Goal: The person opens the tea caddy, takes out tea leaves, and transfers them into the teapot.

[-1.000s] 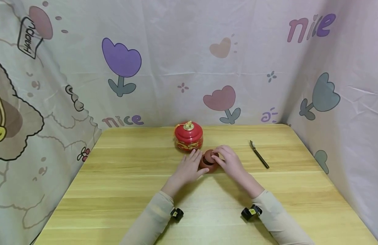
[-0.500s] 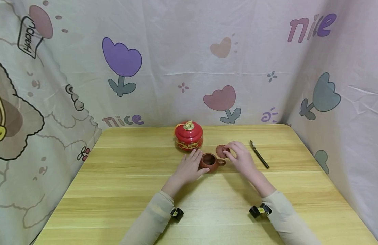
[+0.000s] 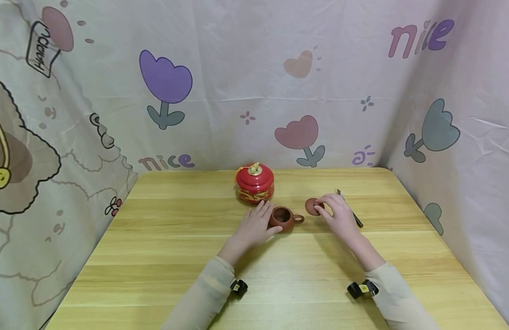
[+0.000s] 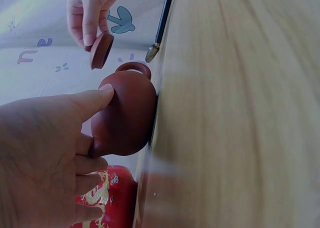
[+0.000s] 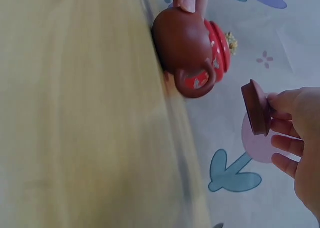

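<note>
A small reddish-brown clay teapot (image 3: 282, 219) stands uncovered on the table, its handle toward the right. My left hand (image 3: 252, 227) rests against its left side, fingers extended. In the left wrist view, the thumb of the left hand (image 4: 45, 153) touches the pot's body and the other fingers lie beside the spout. My right hand (image 3: 338, 215) pinches the round teapot lid (image 3: 313, 206) by its knob, to the right of the pot. The right wrist view shows the lid (image 5: 256, 108) tilted on edge between thumb and fingertips, apart from the teapot (image 5: 182, 40).
A red lidded jar (image 3: 255, 184) with gold decoration stands just behind the left fingertips. A black-handled pen-like tool (image 3: 357, 220) lies on the wooden table (image 3: 176, 256), partly hidden by the right hand. Printed cloth (image 3: 229, 68) hangs behind and at both sides.
The right hand has lifted the lid off the teapot and carried it to the right, baring the pot's opening and handle. The left hand has stayed by the pot.
</note>
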A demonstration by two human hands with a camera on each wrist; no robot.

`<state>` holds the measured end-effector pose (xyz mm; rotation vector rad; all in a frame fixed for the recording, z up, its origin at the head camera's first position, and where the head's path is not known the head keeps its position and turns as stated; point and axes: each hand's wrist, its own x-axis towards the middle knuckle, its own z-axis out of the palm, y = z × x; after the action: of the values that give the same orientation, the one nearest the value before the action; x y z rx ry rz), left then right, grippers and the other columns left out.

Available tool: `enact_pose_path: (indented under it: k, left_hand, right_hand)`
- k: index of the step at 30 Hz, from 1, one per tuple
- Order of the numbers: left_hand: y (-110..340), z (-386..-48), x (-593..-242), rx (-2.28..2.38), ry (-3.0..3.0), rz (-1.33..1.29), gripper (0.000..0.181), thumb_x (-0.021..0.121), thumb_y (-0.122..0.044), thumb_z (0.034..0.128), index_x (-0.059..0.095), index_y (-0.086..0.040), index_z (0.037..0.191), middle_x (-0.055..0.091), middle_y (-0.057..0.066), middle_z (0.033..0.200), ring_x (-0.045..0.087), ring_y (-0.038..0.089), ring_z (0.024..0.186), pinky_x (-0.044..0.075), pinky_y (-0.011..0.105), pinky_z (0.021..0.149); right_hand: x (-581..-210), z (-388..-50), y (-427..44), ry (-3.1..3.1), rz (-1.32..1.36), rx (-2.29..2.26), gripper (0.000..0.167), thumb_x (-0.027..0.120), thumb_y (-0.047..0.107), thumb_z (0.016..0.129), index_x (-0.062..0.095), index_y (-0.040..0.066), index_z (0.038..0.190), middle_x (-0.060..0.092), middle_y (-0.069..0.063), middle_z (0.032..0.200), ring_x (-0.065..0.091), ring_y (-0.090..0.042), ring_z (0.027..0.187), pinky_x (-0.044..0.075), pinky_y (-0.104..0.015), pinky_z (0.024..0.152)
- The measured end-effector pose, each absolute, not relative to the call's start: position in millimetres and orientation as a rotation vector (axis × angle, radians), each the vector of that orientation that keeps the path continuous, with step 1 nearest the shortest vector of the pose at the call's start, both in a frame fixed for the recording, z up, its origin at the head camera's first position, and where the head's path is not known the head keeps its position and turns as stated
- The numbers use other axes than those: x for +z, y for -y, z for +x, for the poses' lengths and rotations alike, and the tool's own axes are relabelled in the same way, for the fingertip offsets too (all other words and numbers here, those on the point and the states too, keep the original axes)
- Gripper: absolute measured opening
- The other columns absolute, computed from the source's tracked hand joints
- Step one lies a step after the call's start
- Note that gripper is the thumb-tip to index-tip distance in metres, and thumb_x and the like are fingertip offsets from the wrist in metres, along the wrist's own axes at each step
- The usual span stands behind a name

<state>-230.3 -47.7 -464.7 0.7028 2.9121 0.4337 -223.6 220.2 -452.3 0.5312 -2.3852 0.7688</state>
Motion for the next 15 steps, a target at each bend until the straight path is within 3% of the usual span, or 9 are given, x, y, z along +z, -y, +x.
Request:
enact_pose_path:
  k: [15]
  left_hand:
    - [47,-232,-467,0.432,-2.914,0.708,0.082,0.045,-0.060,0.0953,0.024,-0.007,0.155,0.022,0.010,0.163,0.014,0.026,0.153,0.019,0.055,0.121]
  right_hand:
    - [-474,-225,-236,2.509,0.471,0.818,0.013,0.074,0.010,0.084,0.069,0.008,0.096,0.068,-0.007,0.099,0.061,-0.027,0.099,0.049,-0.047,0.088]
